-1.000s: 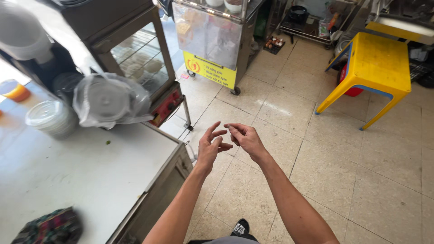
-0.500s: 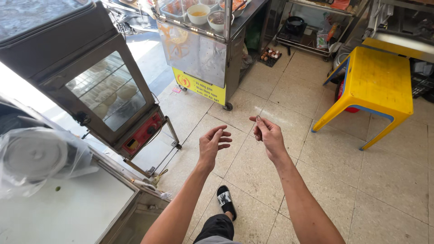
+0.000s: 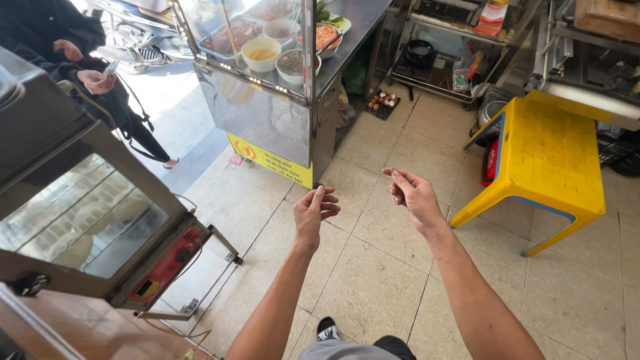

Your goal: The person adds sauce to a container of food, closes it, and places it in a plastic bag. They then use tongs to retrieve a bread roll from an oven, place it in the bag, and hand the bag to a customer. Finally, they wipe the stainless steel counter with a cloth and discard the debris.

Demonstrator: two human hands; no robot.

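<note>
Both my arms reach out over the tiled floor (image 3: 373, 280). My left hand (image 3: 315, 210) hangs at chest height with its fingers loosely bent and thumb raised, and I see nothing in it. About a hand's width to the right, my right hand (image 3: 413, 195) has its forefinger pointing left and the other fingers curled in. Whether it pinches something small is not clear. A glass-fronted food cart (image 3: 267, 120) stands just beyond the left hand.
A yellow plastic table (image 3: 547, 153) stands at the right. A glass display cabinet (image 3: 80, 220) on a metal stand fills the left. Bowls of food (image 3: 261, 53) sit inside the cart. A person in dark clothes (image 3: 87, 73) stands at top left. A tray of eggs (image 3: 382, 101) lies on the floor.
My hands have drawn apart from each other. The view has swung right and up, so the white counter is gone and the food cart and yellow table are closer.
</note>
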